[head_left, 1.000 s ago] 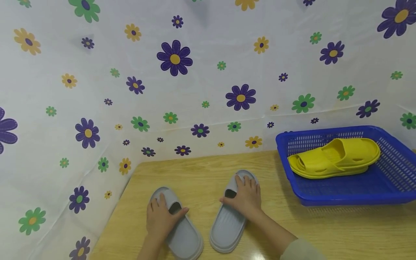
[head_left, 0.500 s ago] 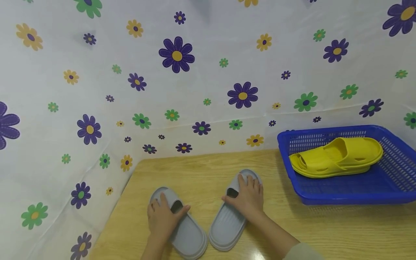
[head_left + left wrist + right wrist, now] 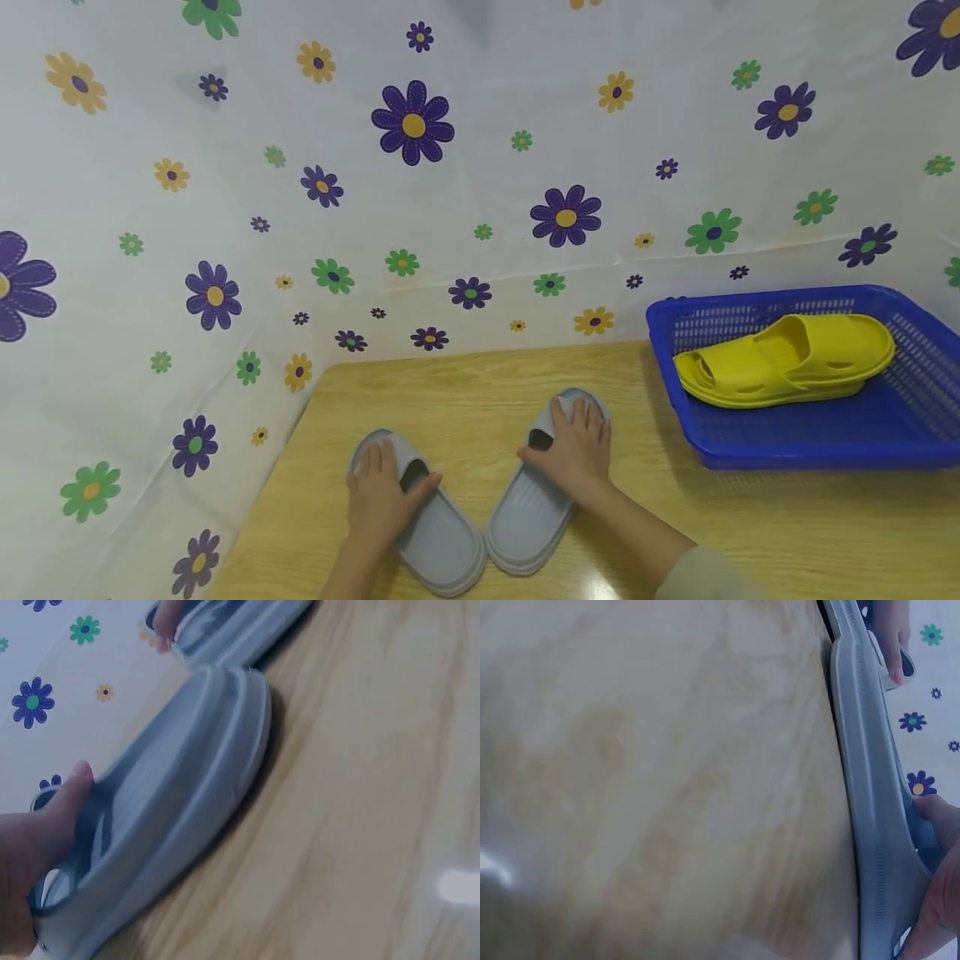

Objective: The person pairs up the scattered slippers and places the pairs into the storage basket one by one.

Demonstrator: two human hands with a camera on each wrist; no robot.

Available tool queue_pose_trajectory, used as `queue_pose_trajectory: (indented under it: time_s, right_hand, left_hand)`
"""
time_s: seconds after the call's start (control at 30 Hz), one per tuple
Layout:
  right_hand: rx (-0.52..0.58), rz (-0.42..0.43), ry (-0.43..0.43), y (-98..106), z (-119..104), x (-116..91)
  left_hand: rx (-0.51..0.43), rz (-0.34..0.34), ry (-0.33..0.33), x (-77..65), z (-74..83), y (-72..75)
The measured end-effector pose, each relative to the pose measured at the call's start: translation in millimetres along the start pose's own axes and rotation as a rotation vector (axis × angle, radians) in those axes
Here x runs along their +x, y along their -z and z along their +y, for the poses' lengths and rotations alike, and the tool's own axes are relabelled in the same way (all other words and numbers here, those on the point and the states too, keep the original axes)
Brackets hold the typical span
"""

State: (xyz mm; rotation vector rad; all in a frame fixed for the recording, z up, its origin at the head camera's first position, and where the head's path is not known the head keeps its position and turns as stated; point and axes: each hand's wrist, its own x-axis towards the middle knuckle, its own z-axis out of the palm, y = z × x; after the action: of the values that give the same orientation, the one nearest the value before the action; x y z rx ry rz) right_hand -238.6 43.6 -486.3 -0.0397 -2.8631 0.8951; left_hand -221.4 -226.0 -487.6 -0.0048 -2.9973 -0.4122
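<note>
A pair of grey slippers lies on the wooden table, toes pointing away and apart, heels side by side with their edges meeting. My left hand [image 3: 378, 504] grips the left slipper [image 3: 444, 552] across its strap, thumb over the strap opening. On the right slipper [image 3: 527, 525], my right hand [image 3: 576, 457] spans the strap with its fingers spread and its thumb at the inner edge. The left wrist view shows the thick sole of the left slipper [image 3: 187, 795] from the side. In the right wrist view, the side of the right slipper [image 3: 881, 847] runs along the table.
To the right, a blue plastic basket [image 3: 825, 458] holds yellow slippers [image 3: 787, 358], one on top of the other. A white flower-print sheet [image 3: 465, 179] hangs behind and to the left of the wooden table [image 3: 420, 383].
The left slipper's heel has swung right until it meets the heel of the right one. My left fingers have drawn closer together on the strap. The right hand stays on its slipper.
</note>
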Motion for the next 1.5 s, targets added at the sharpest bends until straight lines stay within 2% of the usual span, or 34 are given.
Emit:
queue_pose_trajectory:
  time_s: [0.33, 0.43, 0.5, 0.57, 0.7, 0.8, 0.93, 1.0, 1.07, 1.17, 1.27, 1.5]
  right_hand:
    - [-0.019, -0.059, 0.141, 1, 5, 8]
    - [-0.008, -0.069, 0.220, 4, 11, 10]
    - [0.002, -0.112, 0.286, 6, 16, 13]
    - [0.028, -0.181, 0.354, 10, 21, 15]
    - [0.078, -0.424, 0.436, 24, 28, 21]
    - [0.069, -0.586, 0.477, 34, 32, 26]
    - [0.029, -0.703, 0.536, 45, 37, 32]
    - [-0.026, -0.706, 0.575, 48, 40, 35]
    - [-0.086, -0.675, 0.624, 51, 43, 37]
    - [-0.173, -0.599, 0.703, 52, 46, 41]
    - [-0.190, -0.546, 0.780, 51, 47, 45]
    - [-0.145, -0.490, 0.934, 51, 50, 51]
  left_hand:
    - [-0.097, -0.025, -0.283, 7.6, -30.7, -6.8]
    - [-0.119, -0.048, -0.361, 10.5, -37.2, -4.2]
    - [-0.134, -0.087, -0.412, 14.1, -43.6, -1.7]
    - [-0.139, -0.119, -0.472, 17.7, -50.9, 0.3]
    - [-0.143, -0.151, -0.624, 22.2, -65.0, 3.7]
    - [-0.148, -0.178, -0.731, 22.7, -72.7, 5.7]
    - [-0.147, -0.227, -0.834, 25.9, -77.9, 7.7]
    - [-0.129, -0.229, -0.881, 29.2, -78.2, 7.6]
    - [-0.112, -0.222, -0.913, 32.5, -78.0, 7.5]
    - [-0.072, -0.201, -0.917, 36.7, -77.9, 7.9]
    - [-0.021, -0.154, -0.922, 40.7, -77.9, 9.7]
    - [0.027, -0.055, -1.031, 46.0, -76.3, 13.8]
